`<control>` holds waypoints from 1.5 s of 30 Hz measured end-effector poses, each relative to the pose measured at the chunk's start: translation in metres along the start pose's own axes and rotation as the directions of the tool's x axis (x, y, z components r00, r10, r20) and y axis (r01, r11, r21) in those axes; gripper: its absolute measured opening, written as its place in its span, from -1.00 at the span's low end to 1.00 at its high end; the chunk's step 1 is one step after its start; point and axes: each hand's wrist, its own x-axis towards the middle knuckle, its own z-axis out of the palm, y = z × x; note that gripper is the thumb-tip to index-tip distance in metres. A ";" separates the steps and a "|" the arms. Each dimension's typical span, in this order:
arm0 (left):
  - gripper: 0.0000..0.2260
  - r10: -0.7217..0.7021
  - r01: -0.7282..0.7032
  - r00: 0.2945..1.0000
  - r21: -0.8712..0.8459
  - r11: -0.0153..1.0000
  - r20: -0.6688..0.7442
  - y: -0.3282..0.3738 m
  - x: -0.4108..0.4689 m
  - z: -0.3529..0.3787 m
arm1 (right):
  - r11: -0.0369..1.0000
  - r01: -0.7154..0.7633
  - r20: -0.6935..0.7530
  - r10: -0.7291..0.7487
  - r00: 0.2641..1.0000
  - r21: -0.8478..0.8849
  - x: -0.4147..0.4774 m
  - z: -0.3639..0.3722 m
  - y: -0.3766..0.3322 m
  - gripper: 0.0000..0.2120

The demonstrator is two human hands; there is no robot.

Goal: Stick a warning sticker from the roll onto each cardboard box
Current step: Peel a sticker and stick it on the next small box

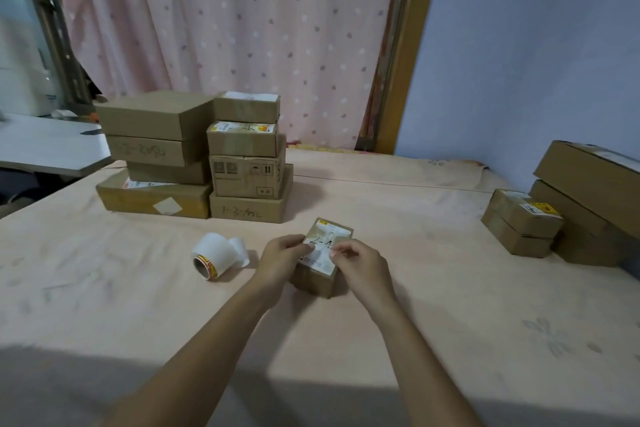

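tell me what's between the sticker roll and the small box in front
In the head view, only the left hand, holding the small box; otherwise bare sheet.

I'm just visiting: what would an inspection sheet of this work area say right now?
Surface: pale pink flowered cloth, flat.
Job's things: small brown cardboard box with white label, centre; white sticker roll lying left of it, tail loose.
Clutter: stacked brown cardboard boxes back left; more boxes far right, one bearing a yellow-red sticker.
Hands: left hand grips the box's edge; right hand pinches at its label, what it holds unclear.
Cables: nothing seen.
Surroundings: pink dotted curtain, blue wall.
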 end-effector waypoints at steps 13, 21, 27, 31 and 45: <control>-0.61 0.017 -0.036 0.991 0.145 0.989 0.131 -0.007 -0.052 -0.025 | 0.996 0.080 -0.013 -0.080 0.997 0.026 -0.016 0.018 0.013 -0.82; -0.84 0.292 -0.161 0.942 0.543 0.824 -0.163 -0.003 -0.071 -0.070 | 0.940 0.244 -0.074 -0.268 0.961 -0.237 -0.020 0.032 0.003 -0.88; -0.86 0.420 -0.034 0.828 0.714 0.699 -0.372 -0.015 -0.083 -0.124 | 0.845 0.453 -0.070 -0.490 0.869 -0.285 -0.031 0.069 -0.015 -0.90; -0.71 0.339 0.048 0.876 0.763 0.644 -0.342 -0.021 -0.069 -0.133 | 0.835 0.465 -0.039 -0.497 0.867 -0.293 -0.039 0.092 -0.024 -0.90; -0.82 0.151 -0.061 0.865 0.199 0.978 -0.478 -0.002 -0.051 -0.127 | 0.857 0.468 0.128 -0.450 0.884 -0.216 -0.037 0.097 -0.031 -0.82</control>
